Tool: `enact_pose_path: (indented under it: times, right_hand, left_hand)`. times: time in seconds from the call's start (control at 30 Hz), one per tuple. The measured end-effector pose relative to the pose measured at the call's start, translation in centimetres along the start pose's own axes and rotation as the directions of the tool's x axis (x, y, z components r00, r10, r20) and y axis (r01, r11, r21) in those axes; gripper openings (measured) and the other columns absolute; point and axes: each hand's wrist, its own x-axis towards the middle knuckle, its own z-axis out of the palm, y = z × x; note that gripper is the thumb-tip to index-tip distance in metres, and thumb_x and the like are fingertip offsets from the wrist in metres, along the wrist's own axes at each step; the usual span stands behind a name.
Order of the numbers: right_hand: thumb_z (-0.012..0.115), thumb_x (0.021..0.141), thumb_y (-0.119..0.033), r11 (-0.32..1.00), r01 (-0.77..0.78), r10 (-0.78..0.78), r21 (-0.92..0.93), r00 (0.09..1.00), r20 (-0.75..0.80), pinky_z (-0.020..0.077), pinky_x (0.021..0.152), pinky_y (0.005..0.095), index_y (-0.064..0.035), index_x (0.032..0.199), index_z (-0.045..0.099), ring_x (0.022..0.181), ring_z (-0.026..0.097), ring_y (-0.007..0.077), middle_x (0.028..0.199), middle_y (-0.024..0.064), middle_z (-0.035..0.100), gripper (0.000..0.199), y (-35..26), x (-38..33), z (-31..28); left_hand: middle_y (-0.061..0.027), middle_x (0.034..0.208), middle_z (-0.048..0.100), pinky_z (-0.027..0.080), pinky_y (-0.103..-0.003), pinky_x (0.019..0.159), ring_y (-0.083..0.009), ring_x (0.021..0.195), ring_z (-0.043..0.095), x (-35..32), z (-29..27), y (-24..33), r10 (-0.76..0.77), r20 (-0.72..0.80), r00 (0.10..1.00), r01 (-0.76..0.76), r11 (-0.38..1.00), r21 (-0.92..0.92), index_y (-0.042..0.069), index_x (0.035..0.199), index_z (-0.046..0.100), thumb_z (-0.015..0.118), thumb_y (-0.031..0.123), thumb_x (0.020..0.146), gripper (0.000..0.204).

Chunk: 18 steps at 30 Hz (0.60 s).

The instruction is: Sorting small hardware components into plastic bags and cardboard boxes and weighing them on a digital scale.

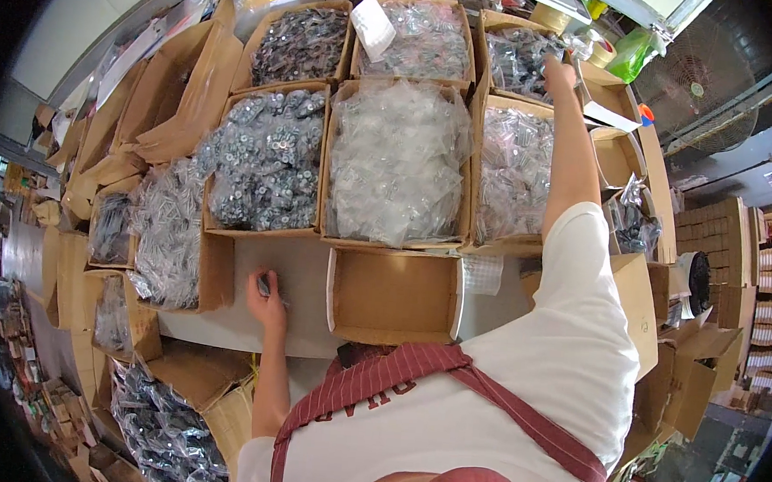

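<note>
My right arm is stretched to the far right, and my right hand (558, 77) is at a cardboard box of small clear bags with dark parts (519, 64). Its fingers are bent in at the box's right side; what they grip cannot be made out. Low over the grey table (306, 303), my left hand (265, 297) is closed on a small bag of dark parts (264, 283). To its right stands an open cardboard box (391, 333) with its brown bottom showing. Beyond that box is a carton heaped with clear plastic bags (397, 166).
Cartons of bagged washers (271, 157), bagged screws (170, 226) and dark bagged hardware (301, 43) crowd around the table. A white paper slip (372, 27) lies on one far carton. A large fan (697, 79) stands at the far right. Black bagged parts (167, 427) fill a low box at near left.
</note>
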Motion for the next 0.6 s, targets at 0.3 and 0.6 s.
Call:
enact_pose_path:
  times: [0.3, 0.6]
  right_hand:
    - [0.071, 0.072, -0.017, 0.987, 0.152, -0.158, 0.055, 0.976, 0.148, 0.0439, 0.053, 0.0325, -0.0024, 0.078, 0.074, 0.054, 0.056, 0.0195, 0.065, 0.0083, 0.065, 0.016, 1.7, -3.3, 0.3]
    - [0.064, 0.089, -0.008, 0.501, -0.118, -0.342, 0.857, 0.883, 0.321, 0.0329, 0.049, 0.0242, -0.0078, 0.099, 0.063, 0.059, 0.047, 0.0114, 0.070, -0.0009, 0.052, 0.010, -2.0, -5.3, -7.0]
  left_hand:
    - [-0.0117, 0.088, 0.058, 0.044, -0.034, 0.075, -0.0266, 0.080, 0.055, -0.1, -0.2, 0.4, 0.004, 0.028, 1.000, -0.008, 0.990, 0.139, 0.002, 0.093, 0.060, 0.065, 0.022, 0.090, 0.021]
    - [-0.0118, 0.086, 0.057, 0.044, -0.035, 0.073, -0.0278, 0.080, 0.055, 0.2, -0.1, 1.2, 0.075, 0.047, 0.996, -0.081, 0.990, 0.116, 0.003, 0.092, 0.059, 0.064, 0.024, 0.090, 0.022]
